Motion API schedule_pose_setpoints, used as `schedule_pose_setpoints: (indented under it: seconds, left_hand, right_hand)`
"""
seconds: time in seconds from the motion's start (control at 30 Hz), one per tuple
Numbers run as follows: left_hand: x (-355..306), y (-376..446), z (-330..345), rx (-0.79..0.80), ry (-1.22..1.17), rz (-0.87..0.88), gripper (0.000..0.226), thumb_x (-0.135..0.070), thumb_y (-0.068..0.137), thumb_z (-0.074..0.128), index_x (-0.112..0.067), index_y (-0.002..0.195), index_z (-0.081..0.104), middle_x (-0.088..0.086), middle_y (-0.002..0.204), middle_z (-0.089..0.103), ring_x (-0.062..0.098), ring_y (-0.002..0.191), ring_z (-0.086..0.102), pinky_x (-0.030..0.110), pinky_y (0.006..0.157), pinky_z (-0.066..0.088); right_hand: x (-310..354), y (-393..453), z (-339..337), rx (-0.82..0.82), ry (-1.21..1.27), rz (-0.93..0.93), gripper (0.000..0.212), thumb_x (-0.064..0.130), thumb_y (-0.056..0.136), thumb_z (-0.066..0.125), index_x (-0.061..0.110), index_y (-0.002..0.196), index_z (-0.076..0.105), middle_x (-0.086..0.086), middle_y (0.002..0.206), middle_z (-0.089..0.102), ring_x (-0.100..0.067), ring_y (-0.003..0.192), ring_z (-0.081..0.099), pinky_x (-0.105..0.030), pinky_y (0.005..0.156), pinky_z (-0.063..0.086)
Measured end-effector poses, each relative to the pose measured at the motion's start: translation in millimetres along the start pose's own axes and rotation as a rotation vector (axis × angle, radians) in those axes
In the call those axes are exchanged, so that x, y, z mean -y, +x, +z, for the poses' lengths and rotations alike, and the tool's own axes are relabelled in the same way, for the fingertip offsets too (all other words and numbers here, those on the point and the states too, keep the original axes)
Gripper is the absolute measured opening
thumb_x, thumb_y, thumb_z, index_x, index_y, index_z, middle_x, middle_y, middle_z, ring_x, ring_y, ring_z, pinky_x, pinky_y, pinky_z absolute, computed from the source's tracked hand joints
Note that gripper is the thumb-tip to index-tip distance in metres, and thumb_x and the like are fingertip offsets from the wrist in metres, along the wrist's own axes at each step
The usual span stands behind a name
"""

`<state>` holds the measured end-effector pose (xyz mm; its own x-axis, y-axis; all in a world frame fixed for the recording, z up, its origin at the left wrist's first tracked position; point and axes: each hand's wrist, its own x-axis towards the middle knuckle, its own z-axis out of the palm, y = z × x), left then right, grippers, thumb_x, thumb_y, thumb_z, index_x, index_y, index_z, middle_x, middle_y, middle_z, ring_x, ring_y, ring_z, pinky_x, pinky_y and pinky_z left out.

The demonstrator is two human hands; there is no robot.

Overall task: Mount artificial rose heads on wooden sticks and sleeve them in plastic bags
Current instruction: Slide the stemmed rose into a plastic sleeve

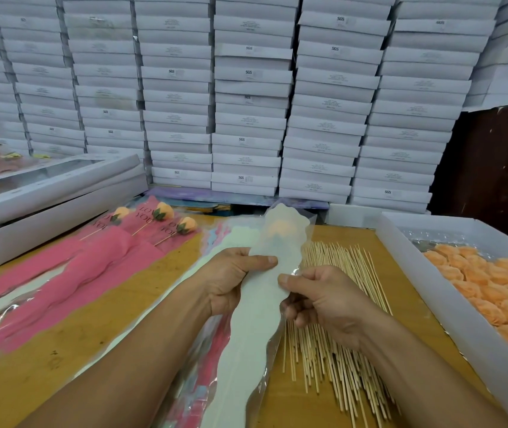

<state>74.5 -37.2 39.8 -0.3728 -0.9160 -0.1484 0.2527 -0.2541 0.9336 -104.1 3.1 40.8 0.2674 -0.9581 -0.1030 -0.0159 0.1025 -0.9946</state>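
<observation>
Both hands hold a white plastic sleeve (pixel 256 291) between them: the left hand (pixel 234 279) grips its edge, the right hand (pixel 323 301) pinches the opposite edge. An orange rose head (pixel 280 227) shows inside, beyond the fingers. Wooden sticks (pixel 339 335) lie under the right hand.

Long white scalloped plastic bag (pixel 257 307) held lengthwise above the surface, peach rose head (pixel 278 227) showing faintly through its far end, loose wooden sticks (pixel 336 344) fanned just right, tray of peach rose heads (pixel 493 291) far right
</observation>
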Motion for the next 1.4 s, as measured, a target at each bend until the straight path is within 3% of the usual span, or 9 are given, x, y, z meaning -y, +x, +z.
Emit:
schedule_pose_setpoints:
  seconds: [0.2, 0.7, 1.0, 1.17, 1.3, 1.4]
  left_hand:
    - [0.5, 0.6, 0.3, -0.008, -0.013, 0.018, 0.011, -0.004, 0.085, 0.07, 0.0, 0.094, 0.074, 0.024, 0.097, 0.073, 0.033, 0.075, 0.072, 0.038, 0.062, 0.06]
    - [-1.1, -1.1, 0.8, -0.036, 0.015, 0.026, 0.02, -0.008, 0.081, 0.072, 0.0, 0.1, 0.071, 0.022, 0.098, 0.073, 0.032, 0.075, 0.072, 0.036, 0.061, 0.059]
    - [-13.1, 0.4, -6.4, -0.108, 0.034, 0.059, 0.029, -0.004, 0.089, 0.066, 0.008, 0.116, 0.064, 0.025, 0.101, 0.071, 0.033, 0.074, 0.071, 0.037, 0.06, 0.059]
    - [-32.7, 3.6, -13.9, -0.191, 0.075, 0.106, 0.015, 0.001, 0.089, 0.065, 0.005, 0.103, 0.067, 0.021, 0.089, 0.073, 0.031, 0.067, 0.071, 0.036, 0.057, 0.059]
    - [-49.4, 12.1, -23.1, -0.244, 0.185, 0.053, 0.018, -0.001, 0.093, 0.063, 0.004, 0.11, 0.066, 0.021, 0.1, 0.072, 0.033, 0.079, 0.07, 0.044, 0.076, 0.06]
    - [-55.4, 16.9, -28.8, -0.264, 0.222, -0.015, 0.015, -0.001, 0.094, 0.061, 0.003, 0.108, 0.066, 0.019, 0.096, 0.074, 0.031, 0.078, 0.071, 0.045, 0.077, 0.058]
  right_hand:
    - [-1.5, 1.2, -1.3, 0.004, 0.006, -0.009, 0.018, 0.016, 0.094, 0.069, -0.002, 0.092, 0.069, -0.016, 0.07, 0.07, -0.017, 0.053, 0.062, -0.023, 0.044, 0.05]
    - [-1.3, -0.1, 0.7, 0.013, 0.001, -0.026, 0.015, 0.015, 0.095, 0.068, 0.004, 0.085, 0.069, -0.014, 0.068, 0.068, -0.016, 0.053, 0.061, -0.023, 0.045, 0.049]
    - [-1.8, -3.0, 7.1, 0.086, -0.001, -0.061, 0.024, 0.02, 0.096, 0.067, 0.005, 0.078, 0.074, -0.014, 0.074, 0.069, -0.017, 0.055, 0.062, -0.023, 0.045, 0.049]
    - [-1.8, -4.6, 8.5, 0.144, 0.008, -0.072, 0.027, 0.031, 0.094, 0.067, 0.009, 0.082, 0.076, -0.016, 0.078, 0.07, -0.019, 0.058, 0.062, -0.024, 0.047, 0.05]
    - [-2.0, -5.2, 9.3, 0.155, -0.02, -0.056, 0.033, 0.039, 0.083, 0.07, 0.006, 0.087, 0.075, -0.016, 0.077, 0.07, -0.019, 0.057, 0.063, -0.024, 0.048, 0.051]
    - [-3.7, -4.9, 9.1, 0.143, -0.059, -0.035, 0.028, 0.029, 0.095, 0.065, 0.003, 0.093, 0.073, -0.016, 0.077, 0.07, -0.019, 0.058, 0.062, -0.024, 0.048, 0.051]
